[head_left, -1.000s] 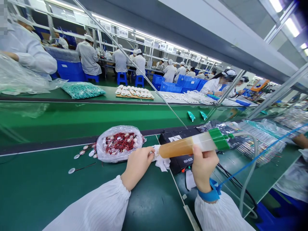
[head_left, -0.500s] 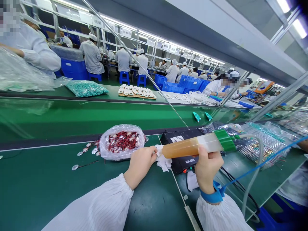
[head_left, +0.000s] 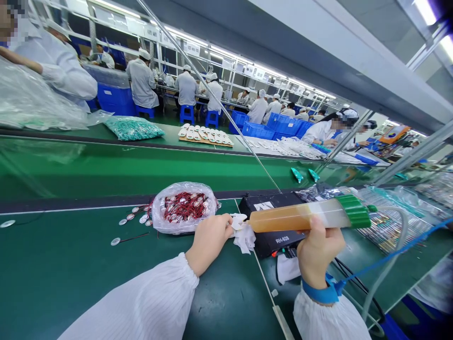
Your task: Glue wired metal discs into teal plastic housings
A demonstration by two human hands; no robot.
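Observation:
My right hand [head_left: 320, 245], with a blue wrist strap [head_left: 320, 290], is wrapped round a dispensing syringe [head_left: 293, 216]. The barrel lies nearly level, filled with amber-coloured fluid, and a green cap [head_left: 354, 211] closes its right end. A pale hose [head_left: 401, 236] runs from the cap. At the syringe's left tip, my left hand [head_left: 210, 243] pinches a crumpled white wipe [head_left: 244, 238]; the wipe hides the very tip. Just behind my left hand stands a clear plastic bag [head_left: 159, 219] of small round discs with red wires [head_left: 186, 207].
Beneath the syringe sits a black box [head_left: 276, 240] marked RH-928. Loose wired discs [head_left: 115, 241] lie left of the bag. A rack of thin rods [head_left: 385, 233] is at right. Beyond the green partition [head_left: 106, 170] are a teal-filled bag [head_left: 134, 128], white parts [head_left: 205, 136] and co-workers.
My right hand and the syringe have shifted right, so the tip sits a little farther from my left fingers. My left hand still pinches the wipe. The whole view has shifted slightly.

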